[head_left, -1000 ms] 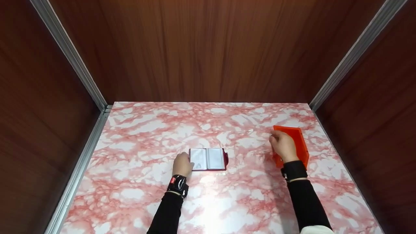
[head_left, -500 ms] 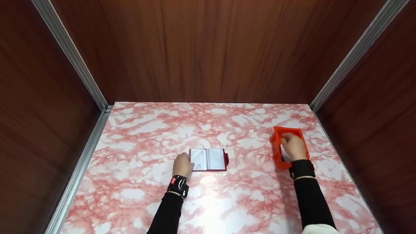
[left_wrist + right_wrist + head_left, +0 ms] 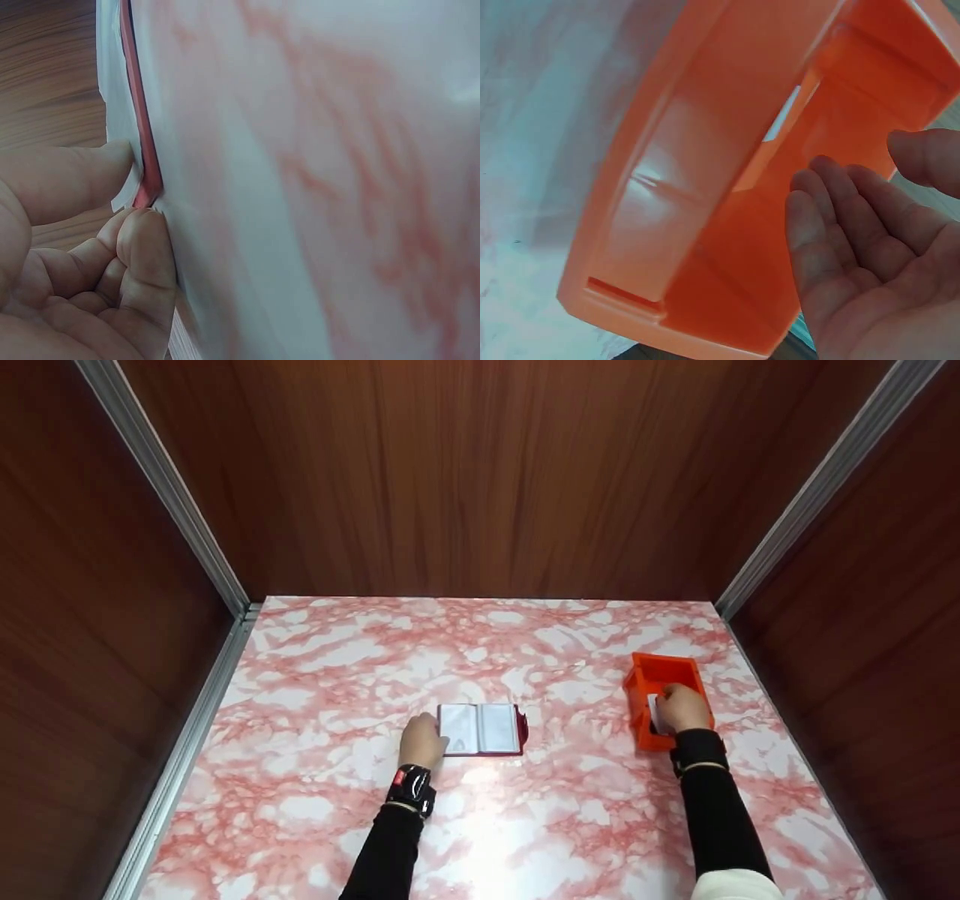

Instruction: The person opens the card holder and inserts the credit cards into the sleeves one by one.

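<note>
A small card holder point(image 3: 496, 728) with a dark red cover and pale plastic sleeves lies open flat on the table in the head view. My left hand point(image 3: 420, 741) pinches its left edge. The left wrist view shows the thumb against the sleeves and the curled fingers at the red cover edge point(image 3: 142, 127). At the right, my right hand point(image 3: 684, 709) reaches into an orange bin point(image 3: 666, 666). A white card-like piece point(image 3: 654, 712) shows beside its fingers. In the right wrist view the thumb and fingers point(image 3: 847, 202) stand apart, with nothing visible between them.
The table point(image 3: 315, 810) has a pink and white marbled top. Brown wood-grain panels point(image 3: 480, 480) rise at its back and sides, with metal rails point(image 3: 172, 495) at the corners. The bin's walls stand around my right hand.
My right hand has moved from over the bin's left rim into the bin and nearer its front end. The white piece has come into view. My left hand and the card holder stay put.
</note>
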Tool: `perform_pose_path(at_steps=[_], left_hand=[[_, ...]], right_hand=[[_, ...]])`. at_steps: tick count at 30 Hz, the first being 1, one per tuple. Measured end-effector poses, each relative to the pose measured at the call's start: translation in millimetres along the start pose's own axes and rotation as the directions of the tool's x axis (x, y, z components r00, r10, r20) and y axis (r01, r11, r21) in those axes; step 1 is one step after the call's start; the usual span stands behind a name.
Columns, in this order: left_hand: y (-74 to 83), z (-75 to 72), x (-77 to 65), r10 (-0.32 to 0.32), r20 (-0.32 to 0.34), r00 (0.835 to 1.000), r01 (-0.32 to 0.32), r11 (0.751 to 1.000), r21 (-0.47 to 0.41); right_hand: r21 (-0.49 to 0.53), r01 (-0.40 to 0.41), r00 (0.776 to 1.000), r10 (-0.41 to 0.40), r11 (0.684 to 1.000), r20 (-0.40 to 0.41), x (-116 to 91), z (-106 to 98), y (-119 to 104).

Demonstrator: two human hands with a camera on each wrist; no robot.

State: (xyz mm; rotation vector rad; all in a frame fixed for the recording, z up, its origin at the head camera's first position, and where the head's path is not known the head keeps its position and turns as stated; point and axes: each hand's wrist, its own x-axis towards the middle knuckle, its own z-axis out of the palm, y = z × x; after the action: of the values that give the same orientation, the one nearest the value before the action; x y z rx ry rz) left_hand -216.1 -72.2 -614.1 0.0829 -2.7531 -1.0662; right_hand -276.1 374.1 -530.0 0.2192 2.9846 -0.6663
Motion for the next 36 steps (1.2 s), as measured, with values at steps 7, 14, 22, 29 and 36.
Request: perform_pose_path(at_steps=[7, 14, 22, 29, 36], left_hand=[[-0.4, 0.8, -0.4, 0.0, 0.001, 1.0, 0.0, 1.0, 0.0], [0.1, 0.5, -0.8, 0.007, 0.0, 1.0, -0.007, 1.0, 0.002], [4.3, -3.0, -2.0, -0.003, 0.006, 1.0, 0.003, 1.0, 0.004], [2.2, -1.7, -1.0, -0.003, 0.005, 1.0, 0.002, 1.0, 0.013], [1.2, -0.2, -0.7, -0.015, 0.011, 1.0, 0.015, 1.0, 0.0]], right_hand=[[-0.037, -0.006, 1.0, 0.007, 0.999, 0.02, 0.2, 3.2, 3.6], [-0.039, -0.06, 0.99, 0.065, 0.997, 0.122, 2.0, 7.1, 8.1], [-0.095, 0.001, 0.991, 0.012, 0.995, 0.136, 1.4, 10.1, 17.0], [-0.054, -0.027, 0.99, 0.035, 0.998, 0.14, 3.0, 13.3, 17.4], [0.016, -0.056, 0.987, 0.053, 0.998, 0.149, -0.8, 12.8, 13.9]])
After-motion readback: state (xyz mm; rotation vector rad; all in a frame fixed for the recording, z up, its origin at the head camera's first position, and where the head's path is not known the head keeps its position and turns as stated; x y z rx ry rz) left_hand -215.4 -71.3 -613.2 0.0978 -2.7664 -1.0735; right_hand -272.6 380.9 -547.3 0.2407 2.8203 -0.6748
